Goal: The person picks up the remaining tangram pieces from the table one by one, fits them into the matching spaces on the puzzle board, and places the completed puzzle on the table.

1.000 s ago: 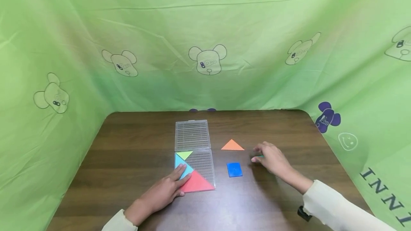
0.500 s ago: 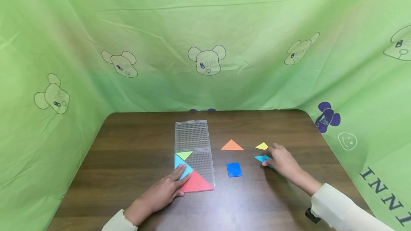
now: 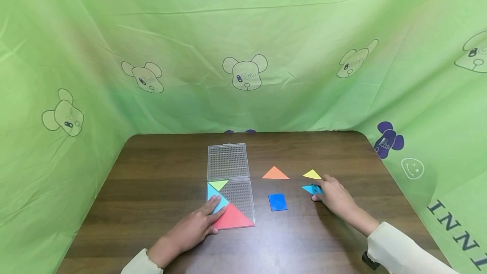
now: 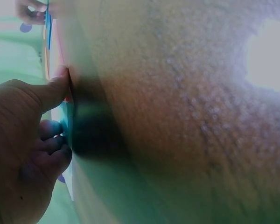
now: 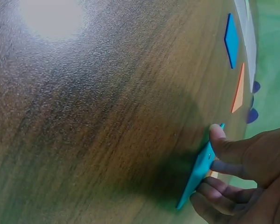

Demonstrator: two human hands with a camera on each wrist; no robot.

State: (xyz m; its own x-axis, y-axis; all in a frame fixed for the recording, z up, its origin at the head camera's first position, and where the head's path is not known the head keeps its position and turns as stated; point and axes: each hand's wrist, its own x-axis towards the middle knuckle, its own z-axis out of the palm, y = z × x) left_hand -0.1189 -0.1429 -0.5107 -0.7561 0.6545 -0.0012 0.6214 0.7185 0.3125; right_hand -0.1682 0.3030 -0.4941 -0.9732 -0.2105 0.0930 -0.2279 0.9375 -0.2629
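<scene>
Right hand (image 3: 335, 196) pinches teal piece (image 3: 310, 189) near yellow triangle (image 3: 312, 175); left hand (image 3: 192, 226), unclenched, rests on red triangle (image 3: 235, 217); blue square (image 3: 278, 202), orange triangle (image 3: 275, 173) lie between

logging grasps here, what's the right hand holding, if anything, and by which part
The right hand pinches a thin, flat teal plastic piece by its edges.

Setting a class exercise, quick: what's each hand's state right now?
Left hand: open, resting on the light-blue piece.
Right hand: closed, pinching the turquoise piece.
</scene>
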